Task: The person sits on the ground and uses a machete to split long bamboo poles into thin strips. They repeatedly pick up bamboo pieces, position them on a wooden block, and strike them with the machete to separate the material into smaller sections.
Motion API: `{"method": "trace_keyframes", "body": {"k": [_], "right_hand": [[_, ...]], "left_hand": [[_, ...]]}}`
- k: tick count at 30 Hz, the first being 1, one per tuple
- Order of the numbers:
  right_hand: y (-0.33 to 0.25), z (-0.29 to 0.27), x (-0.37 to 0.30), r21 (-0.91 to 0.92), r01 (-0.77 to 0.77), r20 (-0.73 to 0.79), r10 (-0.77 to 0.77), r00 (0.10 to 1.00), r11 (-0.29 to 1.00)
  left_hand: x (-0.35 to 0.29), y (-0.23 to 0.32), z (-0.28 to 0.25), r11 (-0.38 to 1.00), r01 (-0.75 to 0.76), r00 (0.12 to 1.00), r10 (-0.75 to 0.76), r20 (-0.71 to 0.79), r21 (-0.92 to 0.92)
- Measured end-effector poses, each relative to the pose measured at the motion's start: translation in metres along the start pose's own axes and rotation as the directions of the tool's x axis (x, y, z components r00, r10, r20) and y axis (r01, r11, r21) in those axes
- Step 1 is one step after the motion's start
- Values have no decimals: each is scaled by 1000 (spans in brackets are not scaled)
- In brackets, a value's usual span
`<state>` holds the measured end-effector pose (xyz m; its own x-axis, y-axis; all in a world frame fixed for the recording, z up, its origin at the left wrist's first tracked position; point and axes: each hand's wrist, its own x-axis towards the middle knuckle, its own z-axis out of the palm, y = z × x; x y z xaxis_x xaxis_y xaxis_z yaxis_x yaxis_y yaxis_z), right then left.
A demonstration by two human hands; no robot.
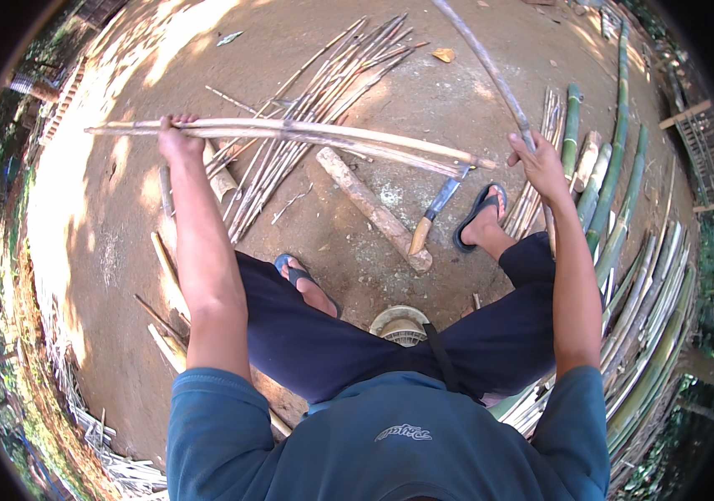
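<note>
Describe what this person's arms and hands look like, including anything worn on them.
The left sleeve and right sleeve are short and dark teal-blue. Below them the arms are bare. The left hand and right hand are ungloved; no watch or bracelet shows.

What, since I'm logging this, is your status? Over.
Left hand holding pale sticks. Right hand holding a grey stick. Possibly in the way: knife and log lying below the pale sticks.

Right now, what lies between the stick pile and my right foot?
In the head view, a log comes first after the stick pile, then a knife, close to your right foot.
</note>
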<state>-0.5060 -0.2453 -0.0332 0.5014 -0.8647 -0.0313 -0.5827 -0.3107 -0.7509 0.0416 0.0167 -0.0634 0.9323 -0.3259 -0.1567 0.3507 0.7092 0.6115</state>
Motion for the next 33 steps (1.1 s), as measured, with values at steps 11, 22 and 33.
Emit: {"method": "trace_keyframes", "body": {"k": [11,22,33], "right_hand": [[67,162,18,165,-522,307,460,833,837],[3,154,-52,695,-715,708,-240,664,72],[-33,97,-83,13,46,767,-39,641,999]], "left_hand": [[-11,58,-13,981,-99,993,109,-48,167],[-12,72,-43,988,-38,997,28,68,152],[-59,17,-5,996,87,996,-88,30,22]]}}
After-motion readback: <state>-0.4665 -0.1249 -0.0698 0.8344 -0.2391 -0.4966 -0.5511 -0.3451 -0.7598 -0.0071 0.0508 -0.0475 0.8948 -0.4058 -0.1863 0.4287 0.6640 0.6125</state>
